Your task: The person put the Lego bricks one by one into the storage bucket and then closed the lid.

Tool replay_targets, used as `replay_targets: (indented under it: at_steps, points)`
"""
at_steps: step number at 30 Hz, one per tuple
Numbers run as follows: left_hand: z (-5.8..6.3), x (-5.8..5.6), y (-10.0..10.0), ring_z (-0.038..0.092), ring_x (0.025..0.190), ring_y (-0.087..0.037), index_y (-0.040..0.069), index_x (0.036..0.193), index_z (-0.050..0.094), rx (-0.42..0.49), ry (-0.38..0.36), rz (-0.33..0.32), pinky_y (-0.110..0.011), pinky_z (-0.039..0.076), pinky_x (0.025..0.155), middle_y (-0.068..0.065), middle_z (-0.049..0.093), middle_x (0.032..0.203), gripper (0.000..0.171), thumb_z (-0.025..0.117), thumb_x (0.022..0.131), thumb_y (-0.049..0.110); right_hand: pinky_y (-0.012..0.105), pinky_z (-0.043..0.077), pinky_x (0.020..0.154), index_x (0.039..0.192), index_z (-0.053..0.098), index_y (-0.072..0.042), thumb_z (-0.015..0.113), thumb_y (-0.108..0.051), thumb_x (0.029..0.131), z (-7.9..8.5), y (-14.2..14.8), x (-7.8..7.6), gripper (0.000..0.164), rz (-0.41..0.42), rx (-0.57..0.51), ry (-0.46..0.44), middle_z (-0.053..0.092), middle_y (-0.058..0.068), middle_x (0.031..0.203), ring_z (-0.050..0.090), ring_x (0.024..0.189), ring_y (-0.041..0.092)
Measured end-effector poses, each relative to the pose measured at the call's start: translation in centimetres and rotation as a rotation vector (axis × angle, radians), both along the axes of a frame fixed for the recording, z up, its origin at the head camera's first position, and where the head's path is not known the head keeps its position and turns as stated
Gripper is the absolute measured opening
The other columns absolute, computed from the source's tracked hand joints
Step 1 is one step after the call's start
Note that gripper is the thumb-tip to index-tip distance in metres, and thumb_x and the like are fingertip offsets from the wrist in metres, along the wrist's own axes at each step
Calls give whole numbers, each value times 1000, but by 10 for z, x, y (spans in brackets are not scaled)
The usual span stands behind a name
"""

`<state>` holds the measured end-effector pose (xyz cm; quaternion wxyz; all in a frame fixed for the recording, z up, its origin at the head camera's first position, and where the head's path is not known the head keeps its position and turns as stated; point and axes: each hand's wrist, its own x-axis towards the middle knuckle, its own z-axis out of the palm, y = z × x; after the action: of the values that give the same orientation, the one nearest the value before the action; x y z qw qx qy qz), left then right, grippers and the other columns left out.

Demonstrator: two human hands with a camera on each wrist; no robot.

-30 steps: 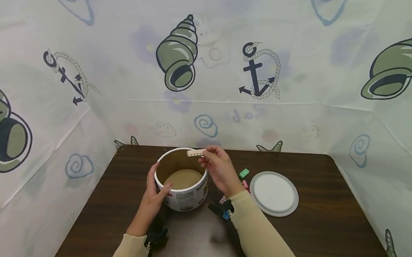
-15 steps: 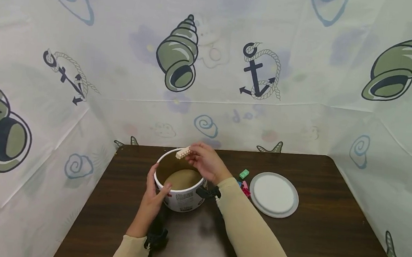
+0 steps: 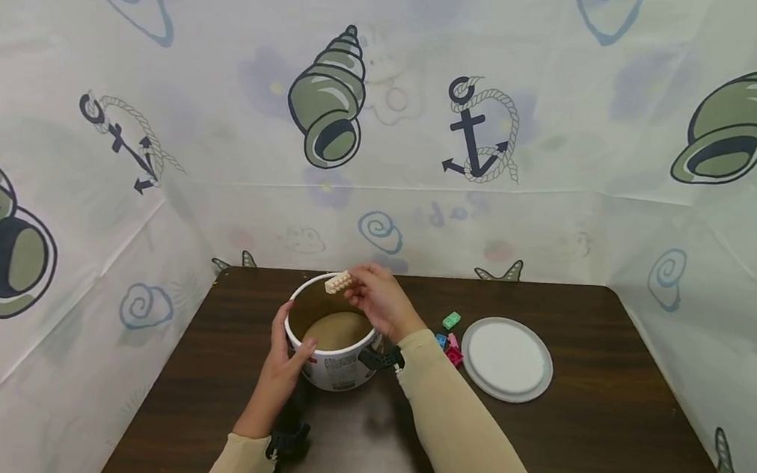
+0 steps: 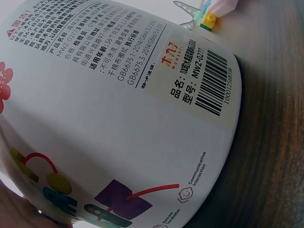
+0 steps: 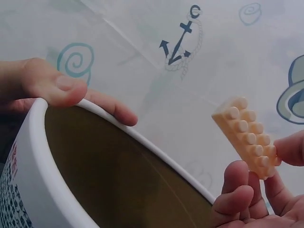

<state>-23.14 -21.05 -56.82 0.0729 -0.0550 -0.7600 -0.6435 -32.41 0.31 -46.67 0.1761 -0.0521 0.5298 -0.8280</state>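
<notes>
Inspecting view by view, head camera first.
Head view, right hand: right hand [image 3: 379, 303] pinches a cream building brick [image 3: 338, 282] by one end, above the far rim of the tub [image 3: 333, 368].
Head view, left hand: left hand [image 3: 285, 360] grips the tub's near-left rim, thumb hooked over the edge.
Head view, tub: round, white outside, brown inside, standing upright on the surface [image 3: 604, 436].
Head view, surface: dark brown wood grain; white lid [image 3: 507, 357] lies flat to the right of the tub, well apart from it; green brick [image 3: 451, 320], blue brick [image 3: 440, 340] and pink brick [image 3: 453, 353] lie between tub and lid.
Head view, room: pale sheeting [image 3: 560, 170] printed with shells, anchors, spirals and starfish encloses the surface on three sides.
Left wrist view, labels: tub wall [image 4: 118, 118] carries Chinese print, "GB6675", a red logo reading "MUWANZI", "MWZ-0277", a barcode [image 4: 211, 83] and "Communicative Interaction".
Right wrist view, brick: studded cream brick [image 5: 246, 135] held at its lower end by the fingertips [image 5: 240, 187], tilted, above the tub's open mouth.
Right wrist view, rim: left thumb and a finger lie over the white rim [image 5: 42, 156].
</notes>
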Motion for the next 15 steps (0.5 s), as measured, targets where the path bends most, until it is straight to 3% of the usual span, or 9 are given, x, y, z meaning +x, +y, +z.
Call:
replay_targets:
  at_steps: [10, 15]
  points:
    - [1, -1, 2, 42, 141, -42, 31, 174, 15, 18, 12, -2, -25, 56, 85, -5, 25, 173, 82, 66, 109, 25, 25, 45, 71, 103, 58, -14, 63, -18, 111, 3, 4, 1, 10, -2, -29, 7, 56, 1, 90, 53, 81, 15]
    - [0, 0, 0, 36, 150, -37, 35, 173, 15, -5, 11, 2, -20, 45, 101, -4, 24, 175, 82, 66, 109, 26, 24, 44, 70, 102, 58, -14, 61, -16, 111, 1, 4, 1, 10, 0, -47, -3, 56, 1, 90, 53, 81, 15]
